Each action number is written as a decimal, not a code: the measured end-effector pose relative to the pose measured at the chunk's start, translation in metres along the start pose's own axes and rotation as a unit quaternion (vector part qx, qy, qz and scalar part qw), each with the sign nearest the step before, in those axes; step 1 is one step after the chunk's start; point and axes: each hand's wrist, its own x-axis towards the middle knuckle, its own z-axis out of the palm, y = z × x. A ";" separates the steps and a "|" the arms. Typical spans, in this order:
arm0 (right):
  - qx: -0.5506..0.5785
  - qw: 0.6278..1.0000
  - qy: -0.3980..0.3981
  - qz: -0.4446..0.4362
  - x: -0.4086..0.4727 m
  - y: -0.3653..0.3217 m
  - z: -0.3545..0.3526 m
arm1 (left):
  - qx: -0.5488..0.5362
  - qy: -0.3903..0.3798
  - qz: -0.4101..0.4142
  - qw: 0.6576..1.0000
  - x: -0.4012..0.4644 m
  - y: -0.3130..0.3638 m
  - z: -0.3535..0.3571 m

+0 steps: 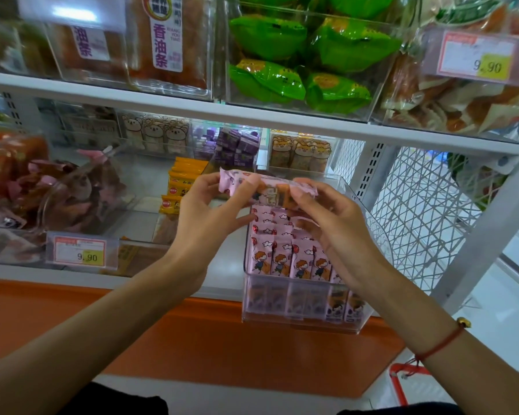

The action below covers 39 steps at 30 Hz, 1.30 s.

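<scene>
I hold a pink wrapped snack packet (268,190) crosswise in front of a shop shelf. My left hand (213,214) pinches its left end and my right hand (324,223) pinches its right end. Right below the packet stands a clear plastic bin (300,322), pulled partly out over the shelf edge. Several matching pink packets (285,256) with a cartoon child stand upright in rows inside it.
A bin of yellow packets (177,187) sits left of my hands, with a bin of pink-brown wrapped sweets (57,193) further left. Price tags (80,254) read 9.90. Green packets (306,64) fill a bin on the shelf above. A white wire mesh panel (417,220) closes the right side.
</scene>
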 end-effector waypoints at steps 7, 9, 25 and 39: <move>-0.049 0.998 -0.008 0.031 0.014 -0.001 -0.008 | 0.016 0.005 0.057 0.998 0.002 -0.001 -0.002; -0.118 0.993 0.007 0.031 0.030 0.000 -0.012 | -0.007 0.059 0.099 0.993 0.007 0.004 -0.008; -0.666 0.727 -0.164 -0.038 0.123 0.056 0.011 | 0.016 0.070 0.167 0.983 0.028 -0.010 -0.034; -0.607 0.772 -0.164 -0.094 0.081 0.067 -0.007 | 0.467 -0.116 0.200 0.853 0.123 -0.019 -0.004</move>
